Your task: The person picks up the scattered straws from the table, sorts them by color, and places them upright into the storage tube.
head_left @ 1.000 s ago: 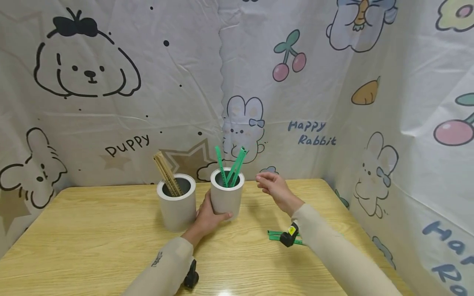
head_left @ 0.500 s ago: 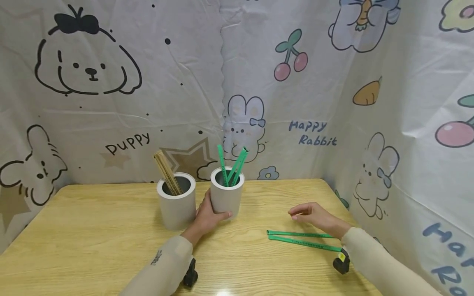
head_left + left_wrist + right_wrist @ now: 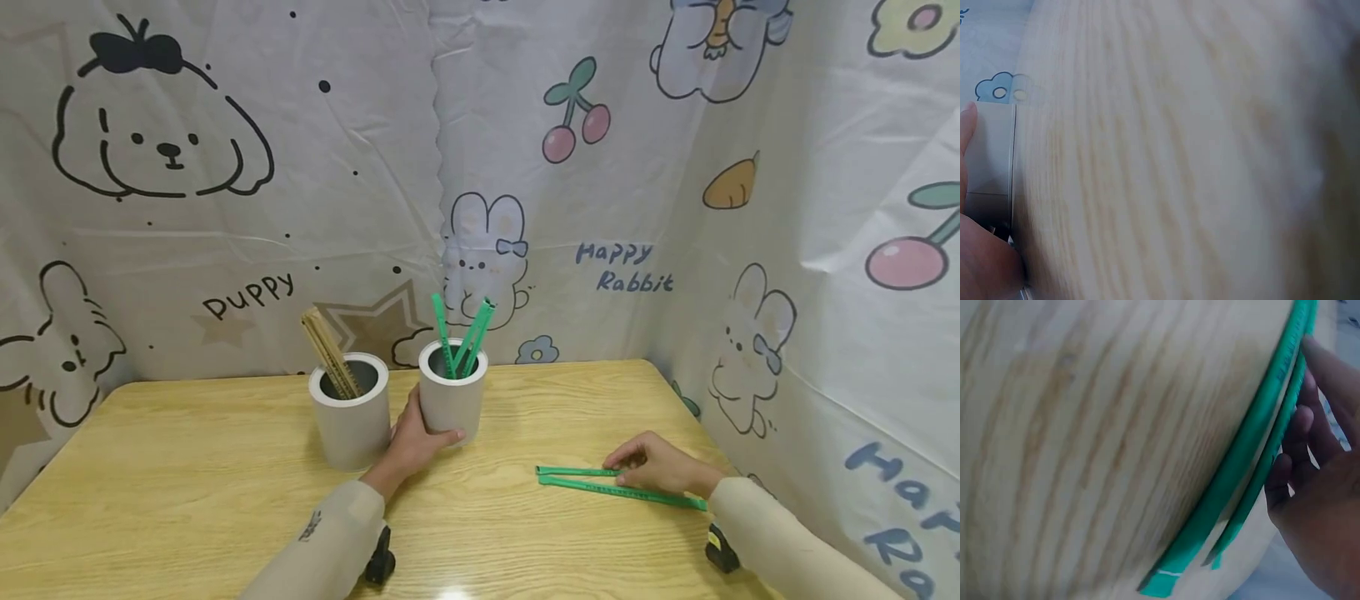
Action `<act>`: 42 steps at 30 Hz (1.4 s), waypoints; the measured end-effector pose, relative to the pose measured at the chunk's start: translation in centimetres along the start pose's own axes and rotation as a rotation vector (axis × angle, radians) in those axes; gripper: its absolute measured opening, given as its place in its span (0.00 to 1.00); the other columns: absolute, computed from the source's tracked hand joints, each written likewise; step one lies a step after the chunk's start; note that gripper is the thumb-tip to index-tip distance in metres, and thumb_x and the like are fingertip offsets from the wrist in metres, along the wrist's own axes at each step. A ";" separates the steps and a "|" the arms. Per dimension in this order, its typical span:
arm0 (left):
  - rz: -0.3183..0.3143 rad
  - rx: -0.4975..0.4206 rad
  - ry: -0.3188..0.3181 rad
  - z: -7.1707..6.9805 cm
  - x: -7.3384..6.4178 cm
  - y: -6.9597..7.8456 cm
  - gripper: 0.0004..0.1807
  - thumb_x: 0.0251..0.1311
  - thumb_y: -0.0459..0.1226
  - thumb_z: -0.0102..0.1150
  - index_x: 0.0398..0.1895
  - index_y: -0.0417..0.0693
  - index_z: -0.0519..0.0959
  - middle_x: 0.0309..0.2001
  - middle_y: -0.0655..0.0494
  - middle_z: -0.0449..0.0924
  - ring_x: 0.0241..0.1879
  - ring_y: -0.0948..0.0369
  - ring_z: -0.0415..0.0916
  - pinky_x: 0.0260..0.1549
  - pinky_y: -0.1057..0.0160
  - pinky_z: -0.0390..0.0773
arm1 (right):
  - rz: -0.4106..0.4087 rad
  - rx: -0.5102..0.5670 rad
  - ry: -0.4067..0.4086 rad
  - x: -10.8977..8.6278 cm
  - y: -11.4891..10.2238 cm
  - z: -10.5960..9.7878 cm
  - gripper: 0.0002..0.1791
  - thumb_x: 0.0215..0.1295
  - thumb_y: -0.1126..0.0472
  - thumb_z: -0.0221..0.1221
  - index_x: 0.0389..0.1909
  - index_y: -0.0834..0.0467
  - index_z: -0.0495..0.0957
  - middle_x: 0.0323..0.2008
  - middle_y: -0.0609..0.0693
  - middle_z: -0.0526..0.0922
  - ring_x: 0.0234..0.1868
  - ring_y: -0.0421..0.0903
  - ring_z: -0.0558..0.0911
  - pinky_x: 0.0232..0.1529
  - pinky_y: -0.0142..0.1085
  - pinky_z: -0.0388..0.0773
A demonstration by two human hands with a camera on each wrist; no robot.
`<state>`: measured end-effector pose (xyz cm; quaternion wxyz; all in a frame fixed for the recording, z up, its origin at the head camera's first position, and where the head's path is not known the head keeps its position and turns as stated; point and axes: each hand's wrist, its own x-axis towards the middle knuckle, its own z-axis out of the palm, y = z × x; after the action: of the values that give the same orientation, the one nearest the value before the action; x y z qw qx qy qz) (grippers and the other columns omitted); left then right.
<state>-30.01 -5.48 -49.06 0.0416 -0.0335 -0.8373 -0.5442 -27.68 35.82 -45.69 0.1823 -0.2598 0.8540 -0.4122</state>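
Observation:
Two slim green sticks with dark print, seemingly in wrappers, lie on the table at the right; the near one [image 3: 585, 486] is the more exposed. My right hand [image 3: 663, 467] is at the far green stick [image 3: 1260, 469], thumb on one side and curled fingers on the other. With fingers and thumb spread round its lower side, my left hand [image 3: 412, 442] holds a white round cup [image 3: 459, 408]. Several green sticks [image 3: 472, 342] stand in that cup. In the left wrist view only part of the hand [image 3: 985, 256] and the cup [image 3: 991, 162] shows.
A second white cup [image 3: 348, 433] stands just left of the held one, with a leaning bundle of tan printed sticks [image 3: 330, 354]. The wooden table [image 3: 187, 483] ends at a printed cloth [image 3: 375, 167] behind and at the right.
My right hand has come from beside the cup, right and down to the green sticks on the table, its fingers closing round the far one. The left hand stays on the cup.

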 end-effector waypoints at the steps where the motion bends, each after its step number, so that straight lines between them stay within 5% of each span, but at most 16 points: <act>1: 0.001 -0.002 0.000 0.0 0.0 0.0 0.60 0.49 0.43 0.79 0.80 0.44 0.48 0.75 0.38 0.63 0.74 0.40 0.62 0.73 0.37 0.56 | -0.008 -0.010 0.006 0.1 0.0 0.1 0.12 0.63 0.69 0.66 0.45 0.70 0.84 0.40 0.64 0.87 0.32 0.34 0.76 0.33 0.28 0.77; 9: 0.004 -0.003 -0.017 -0.3 -0.2 0.1 0.61 0.49 0.44 0.78 0.80 0.44 0.47 0.75 0.38 0.63 0.73 0.40 0.61 0.72 0.34 0.55 | 0.012 -0.043 0.069 1.5 -1.5 -0.5 0.08 0.66 0.68 0.64 0.43 0.68 0.85 0.37 0.64 0.86 0.32 0.37 0.79 0.33 0.30 0.78; 15: 0.004 -0.022 -0.019 -0.3 -0.4 0.3 0.61 0.49 0.44 0.78 0.80 0.45 0.47 0.75 0.38 0.62 0.73 0.40 0.61 0.72 0.35 0.57 | 0.047 0.073 0.233 3.6 -6.6 -2.0 0.15 0.73 0.56 0.60 0.53 0.62 0.81 0.48 0.51 0.84 0.45 0.39 0.81 0.51 0.35 0.78; 19: -0.004 -0.021 -0.018 -0.4 -0.5 0.5 0.61 0.49 0.44 0.78 0.80 0.45 0.47 0.75 0.38 0.62 0.73 0.39 0.61 0.72 0.34 0.56 | -0.043 0.357 0.343 6.1 -11.2 -2.0 0.07 0.76 0.59 0.56 0.48 0.51 0.81 0.43 0.37 0.83 0.45 0.34 0.79 0.53 0.30 0.76; 23: -0.017 -0.013 -0.018 -0.3 -0.5 0.5 0.61 0.50 0.44 0.78 0.81 0.46 0.47 0.75 0.39 0.62 0.74 0.40 0.61 0.73 0.35 0.55 | -0.182 0.711 0.412 8.8 -15.9 -1.1 0.12 0.77 0.67 0.52 0.41 0.47 0.81 0.38 0.39 0.83 0.39 0.36 0.78 0.46 0.28 0.77; 27: -0.015 -0.015 -0.013 -0.2 -0.4 0.5 0.61 0.50 0.44 0.78 0.80 0.46 0.47 0.75 0.39 0.62 0.74 0.41 0.61 0.73 0.36 0.55 | -0.243 0.867 0.460 11.7 -19.4 0.2 0.16 0.76 0.68 0.51 0.37 0.45 0.81 0.37 0.39 0.82 0.39 0.37 0.78 0.46 0.30 0.75; 31: -0.002 -0.018 -0.015 -0.1 -0.2 0.5 0.60 0.49 0.44 0.79 0.80 0.45 0.48 0.75 0.38 0.63 0.74 0.40 0.61 0.73 0.34 0.53 | -0.220 0.899 0.509 14.4 -20.5 1.7 0.16 0.76 0.68 0.52 0.35 0.45 0.82 0.34 0.39 0.83 0.38 0.37 0.79 0.46 0.30 0.75; 35: -0.012 -0.011 -0.016 0.1 -0.1 0.3 0.60 0.50 0.44 0.79 0.80 0.45 0.48 0.75 0.39 0.62 0.74 0.41 0.61 0.73 0.35 0.53 | -0.114 0.858 0.529 16.5 -19.9 3.3 0.08 0.75 0.66 0.54 0.45 0.53 0.80 0.36 0.40 0.82 0.39 0.36 0.80 0.49 0.30 0.77; 42: -0.025 0.002 -0.011 -0.2 0.0 0.0 0.61 0.51 0.44 0.78 0.81 0.46 0.47 0.76 0.40 0.61 0.75 0.41 0.60 0.73 0.35 0.54 | 0.074 0.508 0.454 16.8 -17.2 4.6 0.22 0.76 0.60 0.56 0.66 0.63 0.73 0.57 0.56 0.81 0.53 0.44 0.81 0.66 0.46 0.75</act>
<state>-29.99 -5.70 -49.00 0.0302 -0.0260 -0.8384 -0.5436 -33.63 13.94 -36.32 0.0614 -0.0768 0.7518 -0.6521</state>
